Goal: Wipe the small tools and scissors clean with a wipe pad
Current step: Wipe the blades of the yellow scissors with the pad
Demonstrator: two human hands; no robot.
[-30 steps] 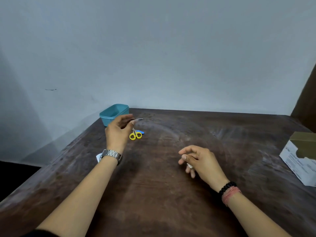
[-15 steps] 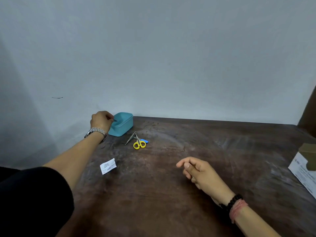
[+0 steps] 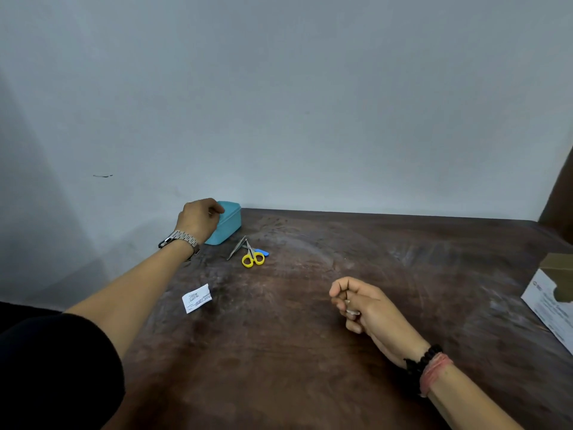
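Dark wood table [image 3: 310, 352] carries the scissors [image 3: 252, 257] by the teal box [image 3: 228, 226] my left hand [image 3: 198, 218] reaches, grip unclear; my right hand [image 3: 359, 305] pinches something small, so I'd fetch deliberately.

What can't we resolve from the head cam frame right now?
- Teal box contents: hidden by its wall and the left hand at its rim.
- What the right hand grips: something small and white shows between curled fingers, too little to name.
- Print on the white sachet: too small.
- Cardboard box: cut off by the right edge.
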